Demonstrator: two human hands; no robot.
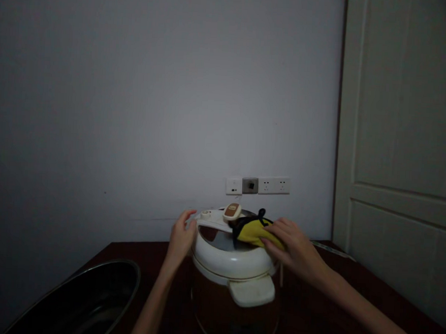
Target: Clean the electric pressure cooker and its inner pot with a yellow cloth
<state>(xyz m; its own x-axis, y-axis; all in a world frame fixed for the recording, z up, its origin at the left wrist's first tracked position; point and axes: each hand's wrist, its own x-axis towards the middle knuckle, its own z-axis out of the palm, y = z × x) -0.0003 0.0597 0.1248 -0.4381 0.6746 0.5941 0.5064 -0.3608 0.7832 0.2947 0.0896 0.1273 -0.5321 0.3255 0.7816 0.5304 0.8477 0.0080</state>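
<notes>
A brown and white electric pressure cooker [236, 285] stands on a dark red table [350, 300], its white lid [226, 258] closed and a brown knob on top. My left hand [181, 236] rests against the lid's left edge, fingers curved around the rim. My right hand [295, 246] lies on a yellow cloth [252, 230] with black trim and presses it flat onto the right side of the lid, fingers stretched out.
A large dark metal basin [87, 299] sits at the table's left front. Wall sockets and a switch [257, 185] are on the grey wall behind the cooker. A white door [405, 145] stands at the right. The room is dim.
</notes>
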